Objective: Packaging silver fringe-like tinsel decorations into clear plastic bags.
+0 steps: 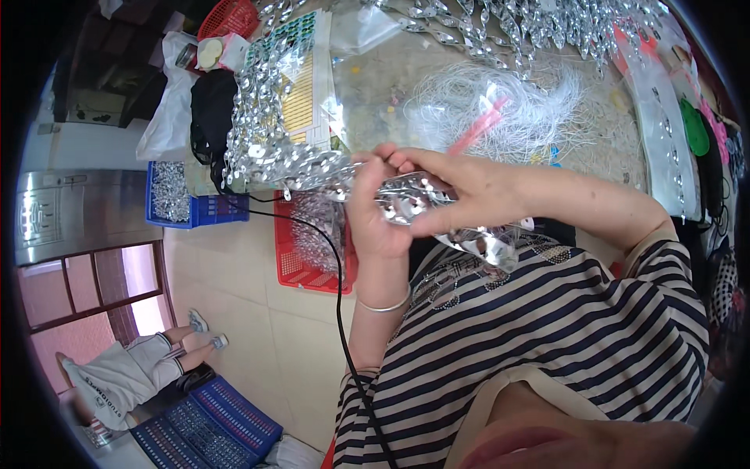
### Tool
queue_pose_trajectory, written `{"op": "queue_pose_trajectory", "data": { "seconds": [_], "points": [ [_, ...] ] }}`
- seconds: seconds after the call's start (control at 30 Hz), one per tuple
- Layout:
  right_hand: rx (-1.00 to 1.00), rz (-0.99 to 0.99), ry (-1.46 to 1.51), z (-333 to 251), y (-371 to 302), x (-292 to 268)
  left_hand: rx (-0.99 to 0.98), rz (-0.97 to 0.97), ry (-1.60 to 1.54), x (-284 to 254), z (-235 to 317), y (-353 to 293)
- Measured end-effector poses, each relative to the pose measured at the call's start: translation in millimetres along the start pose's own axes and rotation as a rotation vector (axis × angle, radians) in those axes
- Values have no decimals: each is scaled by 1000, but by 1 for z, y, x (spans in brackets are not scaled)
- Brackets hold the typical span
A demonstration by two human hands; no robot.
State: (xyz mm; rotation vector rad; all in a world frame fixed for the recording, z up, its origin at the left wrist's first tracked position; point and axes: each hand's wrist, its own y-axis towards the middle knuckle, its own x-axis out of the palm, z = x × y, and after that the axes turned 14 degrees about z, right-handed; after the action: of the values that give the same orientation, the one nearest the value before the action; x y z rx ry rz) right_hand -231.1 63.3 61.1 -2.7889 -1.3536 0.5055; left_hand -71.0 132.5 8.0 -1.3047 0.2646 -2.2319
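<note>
A bundle of shiny silver twisted bead strands (410, 197) runs through both hands, close in front of my striped top. My left hand (379, 215), with a bangle on its wrist, is closed around the bundle. From the right, my right hand (480, 186) grips the same bundle, its thumb lying along the near side. The bundle's loose end hangs toward my chest, while on the other side it reaches a heap of silver strands (262, 117) at the table's left edge. Some fingers overlap, so their exact grip is partly hidden.
On the table (363, 86) lie a tangle of clear threads (500, 98), a pink strip (476, 127) and more silver strands (539, 27). Below its edge are a red crate (293, 273) and a blue crate (199, 213). A black cable (341, 313) crosses nearby. A person (129, 379) is at lower left.
</note>
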Motion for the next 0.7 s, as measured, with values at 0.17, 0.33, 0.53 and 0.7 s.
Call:
{"op": "queue_pose_trajectory", "data": {
  "seconds": [0.17,0.33,0.53,0.7],
  "points": [
    [-88,158,-51,38,0,14,67,62,225,26,-15,-12],
    [188,53,-37,16,-9,0,118,45,443,31,-20,-14],
    [215,277,60,18,-28,-5,136,1,530,57,-29,-20],
    [164,380,151,31,-36,-13,30,-154,665,74,-37,-16]
  ]
}}
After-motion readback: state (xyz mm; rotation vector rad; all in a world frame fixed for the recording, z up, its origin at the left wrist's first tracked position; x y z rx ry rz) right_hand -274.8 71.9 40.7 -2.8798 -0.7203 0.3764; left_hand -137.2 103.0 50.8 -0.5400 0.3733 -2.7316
